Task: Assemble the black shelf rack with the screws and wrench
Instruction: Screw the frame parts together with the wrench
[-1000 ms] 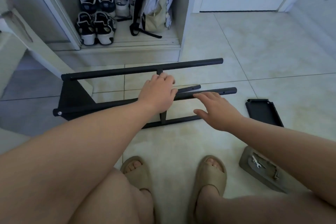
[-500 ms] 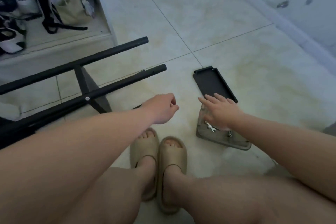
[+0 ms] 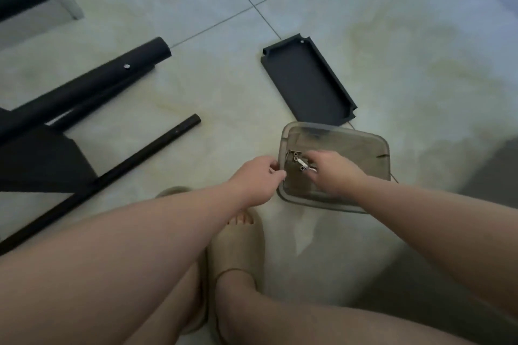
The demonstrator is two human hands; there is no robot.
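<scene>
A: Change since half a second ago?
B: Left hand (image 3: 258, 176) now at the clear tray (image 3: 364, 143) rim, fingers curled; grip unclear. Right hand (image 3: 333, 173) reaches down among the screws (image 3: 298, 161); pinch not discernible.
A: Rack?
B: Black shelf rack (image 3: 84, 87) lies on the floor, left, untouched.

Single view, worn on the person's head. It faces steeply down and slightly forward at the floor (image 3: 392, 36). It sits close: forearms and thighs fill the lower half. The left hand (image 3: 259, 179) and right hand (image 3: 335, 173) sit near centre at the tray (image 3: 361, 154). Wide lens. Rack tubes (image 3: 84, 88) run off the left edge, and a sandal (image 3: 238, 246) lies almost straight below.
</scene>
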